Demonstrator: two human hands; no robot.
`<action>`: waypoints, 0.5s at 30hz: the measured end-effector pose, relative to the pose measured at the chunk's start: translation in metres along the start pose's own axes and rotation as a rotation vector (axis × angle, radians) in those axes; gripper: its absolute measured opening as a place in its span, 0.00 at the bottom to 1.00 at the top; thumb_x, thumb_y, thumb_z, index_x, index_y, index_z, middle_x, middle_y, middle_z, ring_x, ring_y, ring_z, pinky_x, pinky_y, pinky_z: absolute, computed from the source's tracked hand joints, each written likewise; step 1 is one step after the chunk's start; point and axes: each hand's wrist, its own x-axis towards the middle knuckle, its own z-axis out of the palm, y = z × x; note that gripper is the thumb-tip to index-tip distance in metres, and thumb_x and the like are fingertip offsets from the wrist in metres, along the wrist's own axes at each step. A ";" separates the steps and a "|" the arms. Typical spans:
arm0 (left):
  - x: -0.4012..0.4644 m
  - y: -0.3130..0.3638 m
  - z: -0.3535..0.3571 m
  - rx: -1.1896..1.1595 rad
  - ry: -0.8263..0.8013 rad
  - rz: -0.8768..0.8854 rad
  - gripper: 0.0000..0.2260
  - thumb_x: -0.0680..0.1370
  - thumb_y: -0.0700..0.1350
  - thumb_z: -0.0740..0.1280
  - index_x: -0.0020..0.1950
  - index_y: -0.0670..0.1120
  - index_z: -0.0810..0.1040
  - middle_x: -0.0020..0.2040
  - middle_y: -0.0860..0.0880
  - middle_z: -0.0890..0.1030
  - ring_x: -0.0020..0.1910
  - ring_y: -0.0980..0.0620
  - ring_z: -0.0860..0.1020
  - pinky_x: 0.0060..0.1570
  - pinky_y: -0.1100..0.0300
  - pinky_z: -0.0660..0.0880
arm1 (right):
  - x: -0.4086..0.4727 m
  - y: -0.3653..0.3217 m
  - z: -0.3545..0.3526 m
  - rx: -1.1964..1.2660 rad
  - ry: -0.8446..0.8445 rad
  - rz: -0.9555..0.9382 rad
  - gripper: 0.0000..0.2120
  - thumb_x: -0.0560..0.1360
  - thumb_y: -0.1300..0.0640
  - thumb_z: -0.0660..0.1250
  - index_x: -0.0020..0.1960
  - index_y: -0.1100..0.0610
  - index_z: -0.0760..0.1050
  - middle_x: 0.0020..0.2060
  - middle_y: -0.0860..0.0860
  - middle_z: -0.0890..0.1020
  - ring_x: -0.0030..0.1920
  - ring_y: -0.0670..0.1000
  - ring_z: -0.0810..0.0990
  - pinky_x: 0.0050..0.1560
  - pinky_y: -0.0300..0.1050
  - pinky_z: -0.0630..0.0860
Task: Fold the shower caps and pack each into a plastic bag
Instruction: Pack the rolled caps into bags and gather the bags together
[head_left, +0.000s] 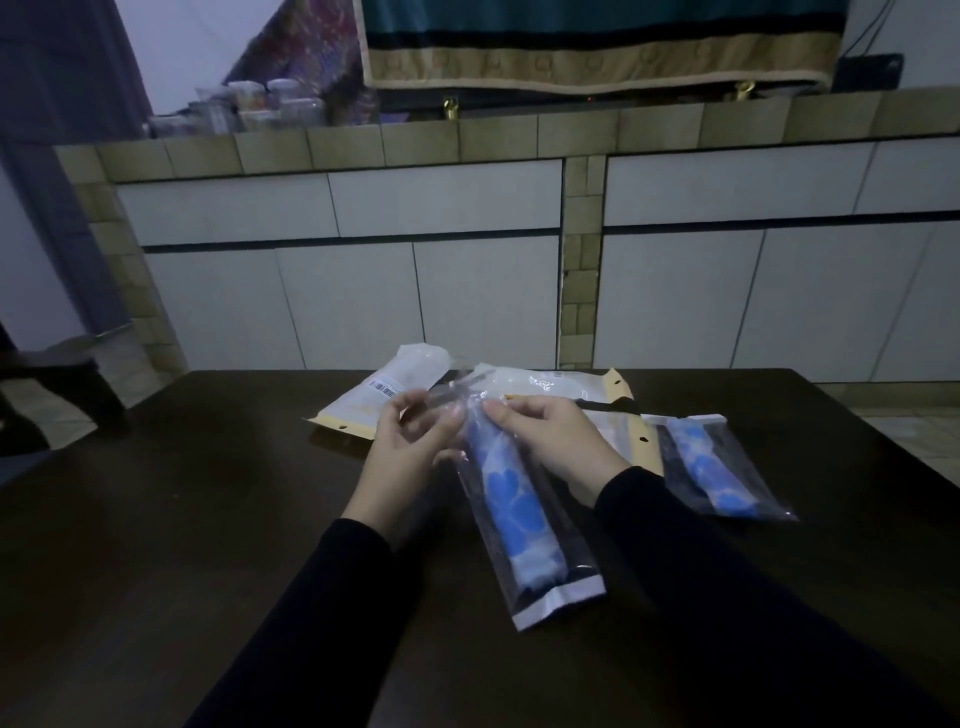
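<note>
A dark surface (208, 519) fills the lower view, with a tiled counter front seen behind it. At the far middle of the surface lie flat packets (395, 395) with yellow edges, some white and barcoded. To the right, well apart from the hands, a second bag (727, 467) lies flat with a rolled blue cap inside, judged already packed. In the middle a clear bag (545, 577) is held slanted, its white sealed end low and toward the person, its open mouth up and away, between the two hands. Inside it a rolled blue-and-white cap (511, 509) is seen, its long axis running along the bag, almost fully in. The right hand (550, 441) lies just right of the mouth, its fingertips pinching the bag's upper edge by the cap's top. The left hand (410, 447) lies just left of the mouth, fingers loosely curled, thumb and forefinger pinching the clear flap (441, 395). Both hands are equally near the mouth, which lies straight ahead of them. The flap is judged ready to be folded over and sealed.
</note>
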 end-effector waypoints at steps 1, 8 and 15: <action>-0.001 0.002 0.002 -0.023 -0.003 -0.045 0.16 0.72 0.41 0.71 0.57 0.46 0.73 0.45 0.45 0.83 0.36 0.54 0.81 0.33 0.65 0.77 | -0.001 0.001 0.002 0.059 0.008 -0.005 0.13 0.74 0.53 0.71 0.50 0.63 0.81 0.46 0.58 0.85 0.45 0.52 0.83 0.53 0.48 0.79; -0.003 0.002 0.004 0.007 0.004 -0.068 0.04 0.73 0.34 0.70 0.46 0.39 0.79 0.36 0.46 0.82 0.29 0.55 0.78 0.28 0.67 0.73 | -0.001 0.002 0.006 0.224 0.001 -0.011 0.06 0.75 0.63 0.69 0.51 0.62 0.80 0.48 0.60 0.83 0.46 0.53 0.82 0.53 0.46 0.78; -0.004 0.001 0.006 0.024 -0.036 0.033 0.07 0.74 0.30 0.67 0.48 0.40 0.80 0.34 0.49 0.83 0.31 0.55 0.80 0.31 0.65 0.76 | 0.002 0.008 -0.003 0.110 -0.086 -0.168 0.08 0.77 0.64 0.66 0.51 0.52 0.79 0.37 0.56 0.76 0.40 0.52 0.78 0.47 0.47 0.77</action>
